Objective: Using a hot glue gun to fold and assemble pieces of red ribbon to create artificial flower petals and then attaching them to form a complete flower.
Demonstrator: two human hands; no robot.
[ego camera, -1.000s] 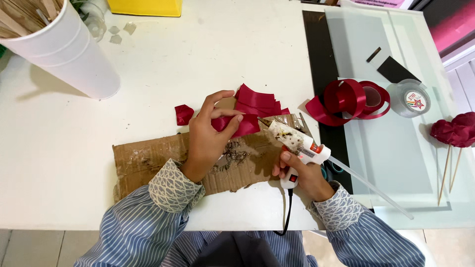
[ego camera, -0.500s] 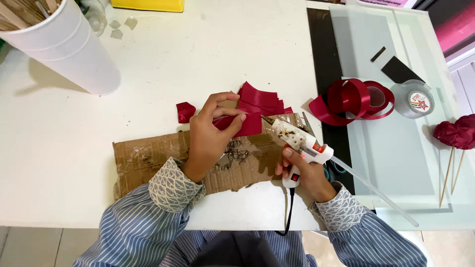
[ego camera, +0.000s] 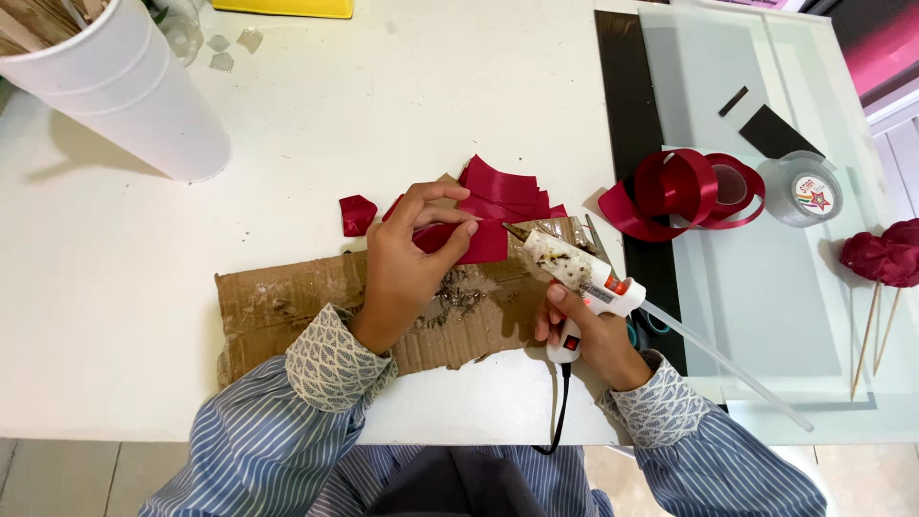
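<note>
Left hand (ego camera: 407, 263): centre of frame, grip narrow, thumb and forefinger pinching a red ribbon piece (ego camera: 471, 241) flat over the upper edge of the cardboard sheet (ego camera: 287, 306). Against half a second ago the hand has hardly shifted; the pinch holds the same piece in the same spot.

Right hand (ego camera: 589, 330): lower centre-right, grip closed around the handle of a white glue gun (ego camera: 579, 273), forefinger along the trigger side. The nozzle points up-left and now sits just beside the pinched piece, slightly nearer than before; contact cannot be told. Judged, glue is about to meet, or is meeting, the ribbon.

Stack of cut red ribbon pieces (ego camera: 503, 187): just above the left hand's fingers. One folded red scrap (ego camera: 358, 214): to its left, apart.

Red ribbon roll (ego camera: 694, 187): right of centre, on the table (ego camera: 431, 96). White cup (ego camera: 124, 96): upper left.
</note>
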